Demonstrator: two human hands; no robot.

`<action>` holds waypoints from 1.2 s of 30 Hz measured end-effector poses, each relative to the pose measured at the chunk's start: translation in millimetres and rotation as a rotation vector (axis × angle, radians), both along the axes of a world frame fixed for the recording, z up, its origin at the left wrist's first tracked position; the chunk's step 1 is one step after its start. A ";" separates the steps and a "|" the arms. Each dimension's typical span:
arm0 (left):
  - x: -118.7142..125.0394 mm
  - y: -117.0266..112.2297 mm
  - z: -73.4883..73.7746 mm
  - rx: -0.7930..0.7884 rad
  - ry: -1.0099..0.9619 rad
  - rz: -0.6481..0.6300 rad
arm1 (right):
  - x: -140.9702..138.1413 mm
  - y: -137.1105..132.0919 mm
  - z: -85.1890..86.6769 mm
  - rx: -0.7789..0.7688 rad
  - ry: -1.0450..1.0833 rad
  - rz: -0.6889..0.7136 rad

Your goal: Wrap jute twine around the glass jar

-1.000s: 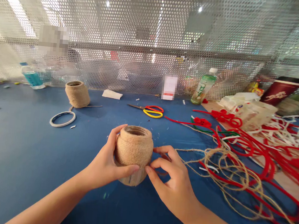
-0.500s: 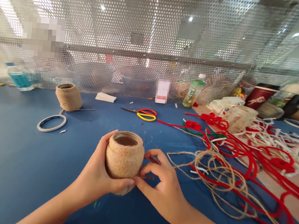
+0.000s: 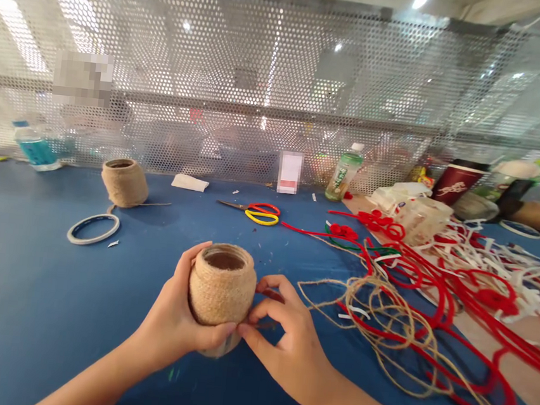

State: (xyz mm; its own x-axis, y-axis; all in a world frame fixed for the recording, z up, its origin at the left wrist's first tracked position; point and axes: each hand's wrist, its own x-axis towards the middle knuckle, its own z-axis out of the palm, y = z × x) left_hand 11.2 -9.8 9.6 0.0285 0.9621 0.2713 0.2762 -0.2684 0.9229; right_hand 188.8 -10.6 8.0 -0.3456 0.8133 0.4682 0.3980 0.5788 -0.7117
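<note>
Twine-wrapped glass jar (image 3: 221, 285) sits in the left hand (image 3: 169, 307), at that hand's 3 o'clock, above the blue tabletop (image 3: 25, 306). Left hand curls closed round it, thumb across the lower wrap. Right hand (image 3: 288, 341) half open at the jar's 3 o'clock, fingertips on the wrap's lower edge; can't tell if pinching anything. Loose jute twine (image 3: 382, 331) at its 3 o'clock, tangled with red pipe cleaners (image 3: 439, 301).

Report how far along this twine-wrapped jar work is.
Done: the jute-wrapped jar at the back looks fully covered. In hand: the left hand holds a second jar, wrapped from its rim down, while the right hand is at the wrap's lower edge. Left: its bare glass base shows, with loose twine on the table.
</note>
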 end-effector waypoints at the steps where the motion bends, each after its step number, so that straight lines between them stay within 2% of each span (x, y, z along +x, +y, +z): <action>1: -1.2 1.3 -1.9 0.015 0.012 -0.003 | 0.2 0.1 -0.5 0.001 -0.002 0.008; 8: -8.5 7.2 -10.9 0.099 0.135 0.010 | 0.1 0.9 -0.4 0.028 -0.035 0.037; 19: -8.3 9.4 -5.4 0.008 0.025 -0.013 | 3.3 0.6 -2.7 0.057 -0.040 0.027; 30: -9.2 8.6 -1.9 0.000 0.078 -0.016 | 0.5 4.3 -3.2 0.141 -0.063 -0.019; 36: -6.8 5.3 -0.6 -0.002 0.060 0.000 | 0.0 4.4 -3.8 0.128 -0.027 -0.012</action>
State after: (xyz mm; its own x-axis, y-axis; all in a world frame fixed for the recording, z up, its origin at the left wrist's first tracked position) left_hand 4.4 -4.5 9.0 0.0450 0.9626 0.2671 0.3312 -0.2667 0.9051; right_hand 188.8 -6.3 4.2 -0.3498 0.7518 0.5590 0.4238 0.6591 -0.6212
